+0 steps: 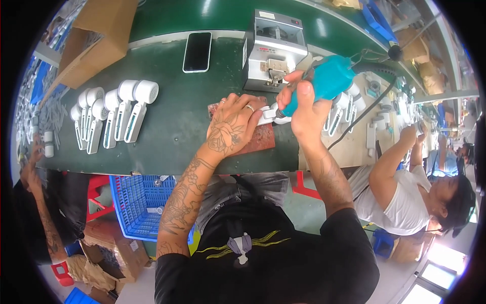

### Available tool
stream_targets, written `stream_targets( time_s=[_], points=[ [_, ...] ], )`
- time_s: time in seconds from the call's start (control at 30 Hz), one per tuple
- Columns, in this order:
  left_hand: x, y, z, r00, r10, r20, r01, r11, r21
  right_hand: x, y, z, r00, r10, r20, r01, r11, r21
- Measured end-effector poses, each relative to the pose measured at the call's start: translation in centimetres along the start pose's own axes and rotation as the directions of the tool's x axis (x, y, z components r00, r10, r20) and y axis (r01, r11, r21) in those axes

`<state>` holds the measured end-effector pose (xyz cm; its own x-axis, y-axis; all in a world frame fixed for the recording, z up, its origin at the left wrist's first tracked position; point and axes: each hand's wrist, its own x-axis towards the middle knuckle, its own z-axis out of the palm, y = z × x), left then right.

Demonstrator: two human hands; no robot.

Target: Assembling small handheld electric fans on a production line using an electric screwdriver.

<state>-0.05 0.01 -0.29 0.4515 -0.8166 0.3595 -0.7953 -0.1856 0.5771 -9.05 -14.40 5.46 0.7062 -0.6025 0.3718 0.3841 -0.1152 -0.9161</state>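
Note:
My right hand [310, 112] is wrapped round a teal electric screwdriver [331, 78], held tilted with its tip down to the left. That tip meets a white plastic piece [267, 116], which my left hand [233, 121] presses and grips on a worn reddish mat [260, 139]. Most of the piece is hidden under my left fingers. Several white handheld devices with round heads and long handles [121, 114] stand close together to the left of my left hand. More of the same kind [336, 114] are partly hidden behind my right wrist.
Behind my hands stands a grey metal box machine [273, 50]; a phone [197, 52] lies left of it. A black cable [362, 116] trails at the right. A blue basket [134, 207] sits below the bench edge. Co-workers are at both sides, with a cardboard box [101, 40] at far left.

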Motion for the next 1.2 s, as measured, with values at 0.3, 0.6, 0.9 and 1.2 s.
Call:
stream_targets(
  time_s=[0.3,0.6,0.9,1.2],
  points=[
    [-0.2,0.2,0.1,1.000,-0.014,0.008,0.014,1.000,-0.014,-0.9,2.0,0.0,0.999,0.036,0.000,-0.036,0.998,-0.051],
    [0.3,0.3,0.2,1.000,-0.009,-0.002,0.009,1.000,0.006,-1.0,2.3,-0.2,1.000,0.027,-0.011,-0.028,0.999,-0.043],
    [-2.7,2.7,-0.8,0.992,0.063,0.108,-0.078,0.987,0.138,-5.5,-2.5,-2.2,0.968,0.021,-0.251,0.036,0.975,0.220],
    [-5.5,1.6,-3.8,0.784,-0.621,-0.005,0.416,0.532,-0.738,-9.1,-2.8,-3.7,0.961,-0.002,-0.277,0.030,0.995,0.095]
  ],
)
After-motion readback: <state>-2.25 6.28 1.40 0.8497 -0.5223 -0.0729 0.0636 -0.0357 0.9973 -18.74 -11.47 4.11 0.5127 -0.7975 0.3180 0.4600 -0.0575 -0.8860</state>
